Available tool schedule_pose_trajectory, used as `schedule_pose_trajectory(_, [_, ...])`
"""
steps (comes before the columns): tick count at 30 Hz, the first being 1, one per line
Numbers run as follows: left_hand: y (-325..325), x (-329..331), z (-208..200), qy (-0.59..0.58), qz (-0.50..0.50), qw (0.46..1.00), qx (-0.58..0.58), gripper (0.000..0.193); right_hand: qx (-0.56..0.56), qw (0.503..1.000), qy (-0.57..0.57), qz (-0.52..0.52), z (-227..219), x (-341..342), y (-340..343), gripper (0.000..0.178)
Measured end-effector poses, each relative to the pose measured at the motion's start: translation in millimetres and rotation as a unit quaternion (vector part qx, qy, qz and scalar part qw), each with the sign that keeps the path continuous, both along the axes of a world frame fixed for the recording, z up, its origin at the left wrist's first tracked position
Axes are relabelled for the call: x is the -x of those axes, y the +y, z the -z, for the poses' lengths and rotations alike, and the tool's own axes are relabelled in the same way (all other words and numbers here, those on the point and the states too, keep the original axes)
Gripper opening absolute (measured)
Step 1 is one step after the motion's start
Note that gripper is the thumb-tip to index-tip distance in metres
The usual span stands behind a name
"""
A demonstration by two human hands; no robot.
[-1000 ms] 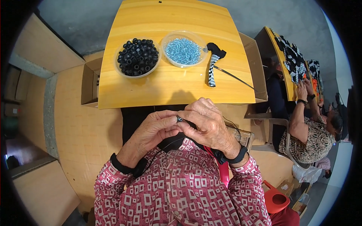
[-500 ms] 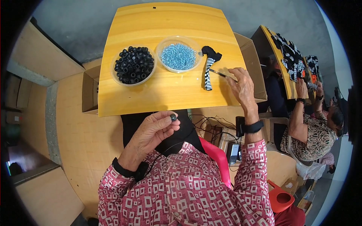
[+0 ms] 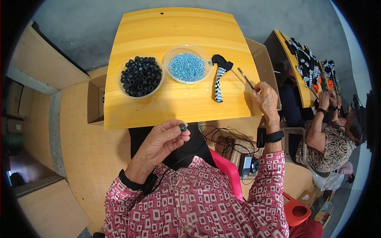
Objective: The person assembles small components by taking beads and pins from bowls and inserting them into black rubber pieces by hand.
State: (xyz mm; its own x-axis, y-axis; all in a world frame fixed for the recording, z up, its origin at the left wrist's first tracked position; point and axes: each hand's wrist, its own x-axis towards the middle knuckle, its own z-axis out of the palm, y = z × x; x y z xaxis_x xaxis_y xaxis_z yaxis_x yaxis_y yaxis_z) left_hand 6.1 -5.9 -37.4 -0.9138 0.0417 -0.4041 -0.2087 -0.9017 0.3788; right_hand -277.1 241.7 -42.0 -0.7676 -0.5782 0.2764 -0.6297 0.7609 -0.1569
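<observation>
Between the thumb and fingers of my left hand (image 3: 162,139) is a small round black piece (image 3: 183,127) with a hole in it, held in front of the table's near edge. My right hand (image 3: 265,97) is closed on a thin dark pen-like tool (image 3: 245,78), raised over the table's right side and pointing to the upper left. Just left of it lies a black, white and grey striped cloth piece (image 3: 218,86) with a black end. Similar black pieces (image 3: 141,75) fill a round clear tub at the left. Small light-blue beads (image 3: 187,66) lie in another clear tub beside it.
The yellow table (image 3: 178,113) has cardboard boxes (image 3: 95,99) against both sides. Cables (image 3: 222,133) and a phone-like device (image 3: 246,166) lie below on the right. At the far right, a person (image 3: 333,139) works at another table strewn with striped cloth pieces (image 3: 311,71).
My right hand has lifted the pen-like tool off the table beside the striped cloth and moved right and toward me. My left hand keeps its pinch on the black piece.
</observation>
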Motion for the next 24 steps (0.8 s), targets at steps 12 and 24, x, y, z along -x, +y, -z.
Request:
schedule_pose_trajectory(12, [2, 3, -1, -0.01, -0.015, 1.0, 0.001, 0.018, 0.113, 0.987, -0.032, -0.105, -9, 33, -99, 0.009])
schedule_pose_trajectory(24, [-1, 5, -19, -0.019, -0.023, 0.999, 0.02, 0.016, 0.001, 0.964, -0.01, -0.264, 6, 80, -215, 0.015])
